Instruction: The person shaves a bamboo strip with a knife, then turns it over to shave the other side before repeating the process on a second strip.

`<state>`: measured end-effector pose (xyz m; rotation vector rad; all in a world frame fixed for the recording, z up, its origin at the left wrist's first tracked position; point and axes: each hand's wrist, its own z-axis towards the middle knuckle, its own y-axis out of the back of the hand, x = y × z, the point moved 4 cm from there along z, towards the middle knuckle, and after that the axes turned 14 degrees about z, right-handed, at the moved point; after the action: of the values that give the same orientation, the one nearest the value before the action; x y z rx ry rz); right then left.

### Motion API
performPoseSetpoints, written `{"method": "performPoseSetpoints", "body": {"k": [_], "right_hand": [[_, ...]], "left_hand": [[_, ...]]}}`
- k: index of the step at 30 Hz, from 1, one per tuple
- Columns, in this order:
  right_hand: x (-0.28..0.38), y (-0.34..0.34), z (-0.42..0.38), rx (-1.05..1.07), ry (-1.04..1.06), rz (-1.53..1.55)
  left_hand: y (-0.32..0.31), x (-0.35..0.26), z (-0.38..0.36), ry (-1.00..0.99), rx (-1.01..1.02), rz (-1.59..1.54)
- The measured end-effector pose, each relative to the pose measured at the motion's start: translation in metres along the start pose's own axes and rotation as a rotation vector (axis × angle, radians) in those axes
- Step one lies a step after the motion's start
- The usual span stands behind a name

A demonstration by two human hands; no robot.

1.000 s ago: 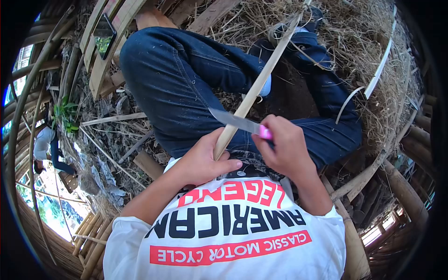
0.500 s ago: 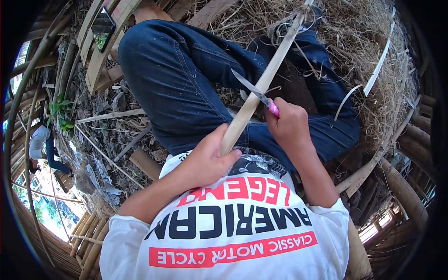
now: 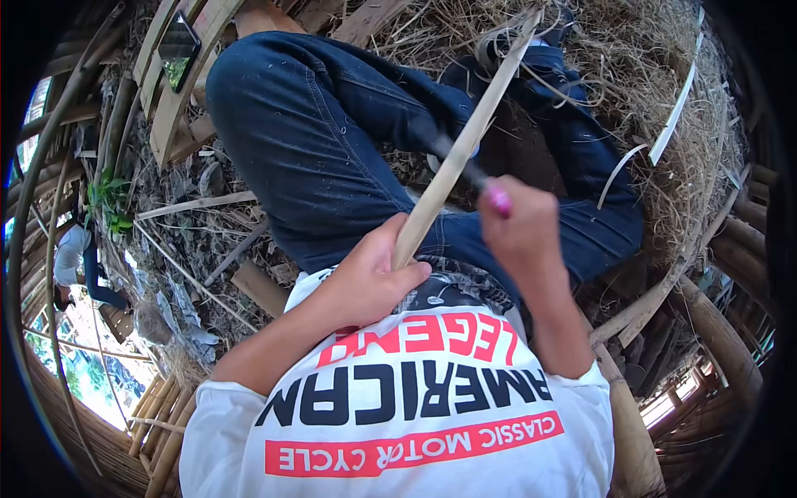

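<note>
A pale bamboo strip (image 3: 452, 166) slants from my waist up toward my foot at the top of the view. My left hand (image 3: 375, 270) is closed round its near end, with the thumb lying along the side. In my right hand (image 3: 525, 228) is a knife (image 3: 498, 201) with a pink handle, gripped in a fist. The knife's blade is blurred by motion and crosses the strip about midway, its tip showing on the left side. Thin curled shavings (image 3: 564, 90) lie around the strip's far end near my shoe.
My bent legs in jeans (image 3: 290, 141) frame the work. Dry straw (image 3: 656, 100) covers the ground at right. A phone (image 3: 178, 51) rests on wooden slats at upper left. Bamboo poles (image 3: 718, 332) stand at right. Another person (image 3: 75, 257) is at far left.
The knife and my right hand have shifted slightly down and right, and the blade has blurred. The strip's far end has swung a little left. My left hand keeps its hold.
</note>
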<state>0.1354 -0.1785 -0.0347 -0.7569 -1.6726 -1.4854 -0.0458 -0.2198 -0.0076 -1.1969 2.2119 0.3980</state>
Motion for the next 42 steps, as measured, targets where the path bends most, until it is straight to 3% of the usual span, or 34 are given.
{"method": "performPoseSetpoints", "body": {"k": [2,3,5,7,9,11,15,16,19,20,22,23,25,26,28,32,35,37,39,42], "right_hand": [[-0.011,-0.013,-0.002,0.061,0.031,0.021],[-0.033,-0.007,0.005,-0.023,-0.050,-0.007],[-0.050,0.015,0.022,0.014,-0.322,-0.091],[-0.019,0.002,0.006,0.017,-0.110,0.046],[-0.005,-0.008,0.000,0.137,-0.077,0.007],[-0.046,0.003,0.011,0.007,-0.305,-0.029],[-0.003,-0.014,-0.003,0.126,-0.152,0.219],[-0.010,-0.013,0.000,0.075,-0.093,0.143],[-0.034,-0.004,0.010,0.020,-0.305,0.186],[-0.021,-0.007,0.007,0.042,-0.198,0.206],[-0.013,-0.013,0.002,0.048,-0.058,0.265],[-0.025,-0.007,0.009,0.010,-0.121,0.199],[-0.037,0.001,0.018,0.022,-0.252,0.151],[-0.032,0.000,0.017,0.026,-0.250,0.155],[-0.008,-0.007,0.007,0.089,-0.033,0.178],[-0.045,0.009,0.026,-0.001,-0.233,0.040],[-0.017,-0.005,0.013,0.067,-0.069,0.144],[-0.021,-0.002,0.018,0.082,-0.039,0.051],[-0.023,-0.004,0.021,0.103,-0.089,0.069],[-0.016,-0.005,0.016,0.091,-0.017,0.082]], "left_hand": [[-0.001,0.006,0.002,-0.034,-0.023,0.044],[-0.001,0.008,0.001,-0.066,-0.046,0.085],[-0.002,0.006,-0.002,-0.071,-0.075,0.143],[-0.003,0.005,-0.003,-0.074,-0.102,0.195],[-0.006,0.004,0.001,-0.066,-0.122,0.240],[-0.011,0.000,0.001,-0.088,-0.124,0.273],[-0.013,-0.004,-0.001,-0.092,-0.117,0.234],[-0.012,0.002,0.002,-0.125,-0.128,0.296],[-0.013,0.000,0.004,-0.114,-0.095,0.198],[-0.008,-0.004,0.001,-0.101,-0.098,0.199],[-0.009,-0.005,-0.005,0.178,0.165,-0.114],[-0.013,-0.001,-0.003,0.177,0.170,-0.111],[-0.013,-0.006,0.005,-0.022,-0.008,0.026],[-0.013,-0.005,0.002,0.060,0.052,-0.035],[-0.013,0.003,0.000,0.073,0.059,-0.061],[-0.013,0.003,0.004,0.078,0.055,-0.017],[-0.014,0.001,0.002,0.102,0.111,-0.065],[-0.013,-0.001,0.007,-0.015,0.009,-0.012],[-0.011,0.001,0.008,0.138,0.127,-0.132],[-0.012,0.002,0.003,0.156,0.208,-0.212]]}}
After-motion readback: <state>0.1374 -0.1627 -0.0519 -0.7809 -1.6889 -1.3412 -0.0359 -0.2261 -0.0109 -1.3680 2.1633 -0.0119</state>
